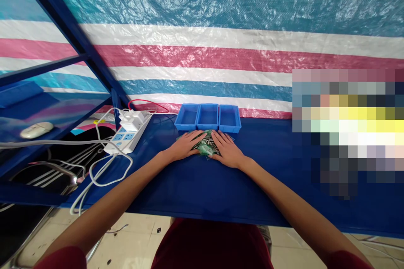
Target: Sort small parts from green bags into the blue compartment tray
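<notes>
In the head view, three blue trays [207, 127] are set side by side in a row on a blue table [192, 189]. Just on the near side of the trays, in front of the middle of the row, lies a green-tinted plastic bag [206, 150], with slim metal pieces [208, 142] heaped among its folds. The bag is spread sideways, its longer direction running roughly along the row of trays, while the metal pieces are pointed several ways. Two bare hands are laid on it: the left hand [187, 145] over the end toward the left tray, the right hand [229, 151] over the end toward the right tray, with fingers angled inward and toward the trays. Neither hand is clearly nearer, since the bag is touched by both and its middle is left showing between them. In each grip the fingers are stretched out and slightly parted; nothing is seen clenched, though what is under the palms cannot be told. To the left of the trays, a white power strip [126, 139] is placed with adapters [134, 120] plugged in. Behind the trays a striped plastic sheet [202, 38] is hung; well to their right, a patch [347, 134] is masked by coarse squares.
</notes>
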Demonstrator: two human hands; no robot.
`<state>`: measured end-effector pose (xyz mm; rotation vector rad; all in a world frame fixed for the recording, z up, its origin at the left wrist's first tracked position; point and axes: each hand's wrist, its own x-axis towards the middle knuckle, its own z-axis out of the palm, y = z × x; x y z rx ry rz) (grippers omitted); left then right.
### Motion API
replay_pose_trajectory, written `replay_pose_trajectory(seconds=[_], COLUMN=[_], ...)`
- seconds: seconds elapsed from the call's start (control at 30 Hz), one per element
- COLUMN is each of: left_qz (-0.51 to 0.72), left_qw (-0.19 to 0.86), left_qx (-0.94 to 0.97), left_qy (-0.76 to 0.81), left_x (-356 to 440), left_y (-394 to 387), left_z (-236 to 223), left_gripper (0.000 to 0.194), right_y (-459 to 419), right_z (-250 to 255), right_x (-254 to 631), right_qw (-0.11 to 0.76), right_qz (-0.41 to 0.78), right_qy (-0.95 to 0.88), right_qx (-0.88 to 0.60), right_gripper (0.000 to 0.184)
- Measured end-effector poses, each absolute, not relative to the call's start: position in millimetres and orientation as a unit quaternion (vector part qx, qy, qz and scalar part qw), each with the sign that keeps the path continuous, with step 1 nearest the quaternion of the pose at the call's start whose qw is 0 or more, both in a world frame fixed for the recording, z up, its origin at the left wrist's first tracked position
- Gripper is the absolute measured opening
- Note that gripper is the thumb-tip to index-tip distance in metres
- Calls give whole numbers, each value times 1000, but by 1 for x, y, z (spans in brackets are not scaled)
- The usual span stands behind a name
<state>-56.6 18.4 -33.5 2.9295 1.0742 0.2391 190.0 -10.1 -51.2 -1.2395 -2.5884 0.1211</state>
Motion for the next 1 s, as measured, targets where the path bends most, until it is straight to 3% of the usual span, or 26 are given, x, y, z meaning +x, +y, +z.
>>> replay_pose_trajectory(seconds=[0.63,1.0], left_qz=[82,94], left_qw=[-34,-11], left_qx=[931,931], left_qy=[353,351], left_x=[-59,-59], left_y=[15,12], left_z=[-29,-23], left_gripper=[78,80], right_y=[-14,-13], right_z=[-50,-49], right_x=[192,193], right_qw=[193,179], right_qz=[49,59], right_qy=[-888,-887], right_qx=[-414,-422], right_gripper=[93,88])
